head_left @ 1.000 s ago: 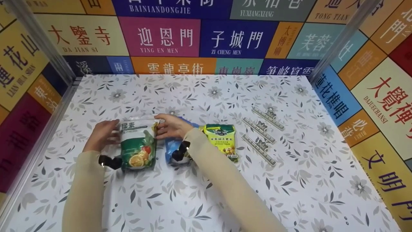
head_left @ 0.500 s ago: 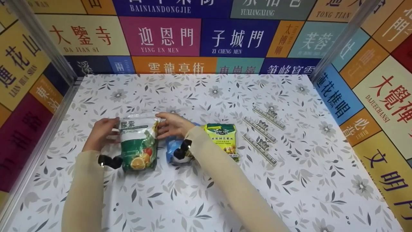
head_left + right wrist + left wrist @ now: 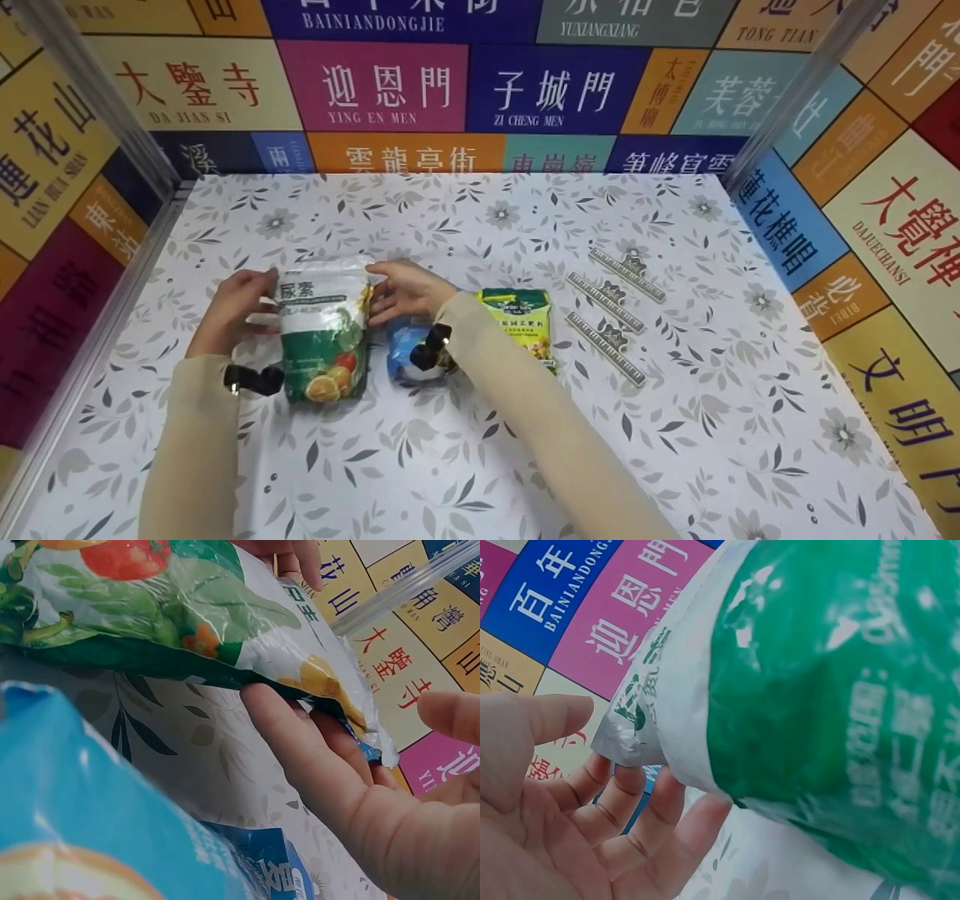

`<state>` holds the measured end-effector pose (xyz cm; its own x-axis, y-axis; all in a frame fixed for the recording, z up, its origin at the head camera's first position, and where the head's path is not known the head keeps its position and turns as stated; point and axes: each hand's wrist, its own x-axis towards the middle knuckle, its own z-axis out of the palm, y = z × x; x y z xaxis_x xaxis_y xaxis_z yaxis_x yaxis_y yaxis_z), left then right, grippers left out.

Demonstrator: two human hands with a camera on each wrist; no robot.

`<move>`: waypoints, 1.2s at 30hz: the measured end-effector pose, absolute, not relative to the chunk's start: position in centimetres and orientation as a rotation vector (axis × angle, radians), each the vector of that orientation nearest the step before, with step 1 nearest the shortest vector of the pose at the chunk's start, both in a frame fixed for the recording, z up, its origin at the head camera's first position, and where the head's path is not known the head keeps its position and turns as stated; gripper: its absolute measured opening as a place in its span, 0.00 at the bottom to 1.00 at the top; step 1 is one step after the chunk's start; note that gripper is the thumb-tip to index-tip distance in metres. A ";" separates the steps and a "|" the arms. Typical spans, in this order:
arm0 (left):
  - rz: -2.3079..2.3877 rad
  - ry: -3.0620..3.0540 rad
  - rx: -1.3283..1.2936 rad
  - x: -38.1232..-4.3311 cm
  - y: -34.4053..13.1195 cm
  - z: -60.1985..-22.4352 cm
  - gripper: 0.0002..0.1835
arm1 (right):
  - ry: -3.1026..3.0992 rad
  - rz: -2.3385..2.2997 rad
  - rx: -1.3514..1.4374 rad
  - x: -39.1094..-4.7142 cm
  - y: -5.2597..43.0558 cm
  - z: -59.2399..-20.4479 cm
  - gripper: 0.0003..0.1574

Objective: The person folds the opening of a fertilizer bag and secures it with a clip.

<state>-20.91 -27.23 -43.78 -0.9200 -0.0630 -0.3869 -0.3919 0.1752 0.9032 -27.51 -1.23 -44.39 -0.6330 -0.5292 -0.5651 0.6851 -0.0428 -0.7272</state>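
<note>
A green-and-white plastic bag of urea fertilizer [image 3: 324,330], printed with fruit, stands between both hands, its top edge towards the back wall. My left hand [image 3: 234,309] touches the bag's left side with its fingers; in the left wrist view the thumb stays apart from the white top corner. On the right side, the extended fingers of my right hand [image 3: 409,291] lie against and under the bag's edge, thumb raised off it, as the right wrist view shows. A blue bag [image 3: 409,351] lies beneath the right wrist, partly hidden. Beside it, a yellow-green bag [image 3: 517,322] is overlapped by the right sleeve.
To the right lie three long silver clips [image 3: 606,349] in a slanted row. A white flower-patterned cloth [image 3: 360,480] covers the table. Colourful printed panels [image 3: 375,82] wall in its back and sides, with clear corner posts [image 3: 124,97].
The fertilizer bag's top has come up slightly, and its printed front faces the head camera more squarely. Both hands keep beside it, with small shifts only.
</note>
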 end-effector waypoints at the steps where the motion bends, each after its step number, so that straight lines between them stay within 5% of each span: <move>1: 1.820 2.189 -0.435 -20.9 -27.2 -43.7 0.20 | 1.383 -1.798 0.173 -27.5 -1.2 -44.4 0.35; 6: 1.834 2.193 -0.434 -20.7 -27.1 -43.4 0.19 | 1.430 -1.799 0.157 -27.4 -1.1 -44.3 0.35; 13: 1.808 2.235 -0.378 -20.4 -26.9 -43.0 0.18 | 1.464 -1.788 0.084 -27.3 -1.0 -44.0 0.07; 36: 1.899 2.255 -0.308 -18.7 -27.0 -41.8 0.09 | 1.519 -1.743 -0.091 -26.0 -0.2 -42.2 0.07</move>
<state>-18.66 -27.03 -41.81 -0.9628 -0.0437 -0.2665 -0.2700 0.1645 0.9487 -25.95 -0.19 -42.22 -0.6743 -0.5977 -0.4337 0.5113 0.0458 -0.8582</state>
